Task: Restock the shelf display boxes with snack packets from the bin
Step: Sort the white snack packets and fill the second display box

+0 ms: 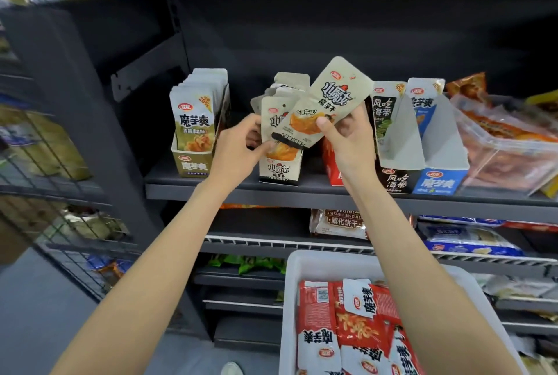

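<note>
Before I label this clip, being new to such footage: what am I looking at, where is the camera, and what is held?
One picture, from a camera worn on a person's head, looking down their bare arms at a shop shelf. The right hand pinches a beige snack packet, tilted. The left hand holds the packets standing in the matching beige display box. Other display boxes stand beside it. Below, a white bin holds red packets.

The tilted packet [327, 104] is cream with black letters and an orange picture. The far left box [193, 163] is olive and white. The near bin [294, 263] is white, its packets [359, 323] red and white. The shelf [302, 190] is dark grey.
</note>
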